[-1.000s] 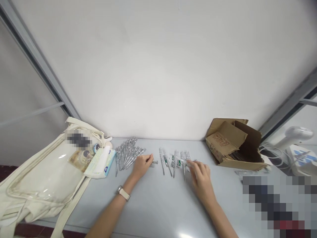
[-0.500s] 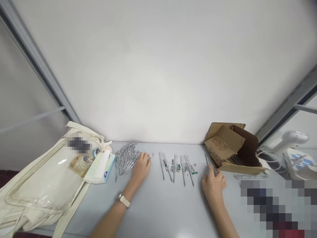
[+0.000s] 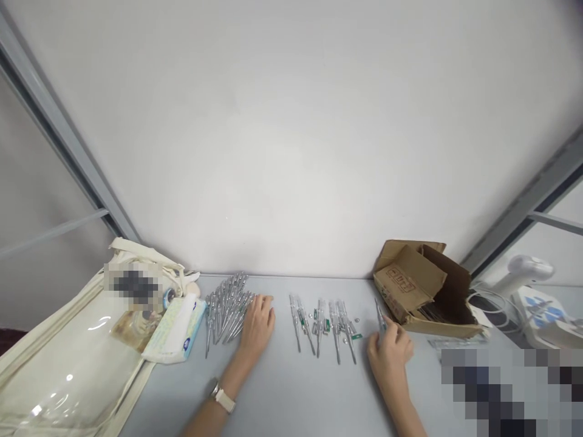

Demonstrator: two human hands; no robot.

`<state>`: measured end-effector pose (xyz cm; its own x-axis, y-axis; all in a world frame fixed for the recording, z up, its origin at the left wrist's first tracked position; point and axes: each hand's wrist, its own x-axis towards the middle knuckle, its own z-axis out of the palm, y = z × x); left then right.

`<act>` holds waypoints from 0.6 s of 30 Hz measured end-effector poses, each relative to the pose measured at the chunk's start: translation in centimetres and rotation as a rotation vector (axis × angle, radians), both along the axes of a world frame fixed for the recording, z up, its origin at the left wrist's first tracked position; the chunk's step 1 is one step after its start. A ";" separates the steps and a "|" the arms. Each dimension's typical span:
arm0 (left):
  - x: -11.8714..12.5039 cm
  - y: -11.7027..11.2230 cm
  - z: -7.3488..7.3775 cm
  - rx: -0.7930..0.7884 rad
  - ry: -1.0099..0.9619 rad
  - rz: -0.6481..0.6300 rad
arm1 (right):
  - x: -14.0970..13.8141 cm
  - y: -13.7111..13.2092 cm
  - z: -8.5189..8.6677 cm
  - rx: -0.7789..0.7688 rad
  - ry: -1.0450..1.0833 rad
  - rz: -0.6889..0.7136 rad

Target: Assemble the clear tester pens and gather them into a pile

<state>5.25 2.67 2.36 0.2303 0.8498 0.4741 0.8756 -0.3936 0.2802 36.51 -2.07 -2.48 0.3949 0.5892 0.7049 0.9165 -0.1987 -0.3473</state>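
Observation:
My left hand (image 3: 257, 325) lies on the table at the right end of a fanned pile of silver screwdriver-type test pens (image 3: 228, 312), its curled fingers hiding whatever is beneath them. To the right stands a looser row of clear test pens with green parts (image 3: 321, 325), with small loose parts beside it. My right hand (image 3: 389, 352) is right of that row, pinching a slim test pen (image 3: 379, 315) that points up and away from me.
An open, torn cardboard box (image 3: 421, 285) stands at the table's back right. A pale tote bag with a clear pocket (image 3: 59, 358) and a tissue pack (image 3: 175, 331) lie left. A white device with cables (image 3: 532, 303) sits beyond the box, against the grey table (image 3: 282, 388).
My right hand has moved right, away from the row, and holds a test pen. My left hand has drawn slightly back toward the pile, and the small metal piece at its fingertips no longer shows.

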 end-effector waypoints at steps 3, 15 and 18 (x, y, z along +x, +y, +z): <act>0.7 -0.8 0.2 -0.094 0.011 -0.308 | -0.3 0.1 0.0 -0.008 0.013 0.039; 1.0 -1.2 0.4 -0.177 -0.032 -0.406 | -1.7 -0.6 1.3 0.034 0.099 0.184; 0.9 -1.3 0.4 -0.165 -0.037 -0.402 | -3.5 -1.7 2.1 0.018 0.061 0.375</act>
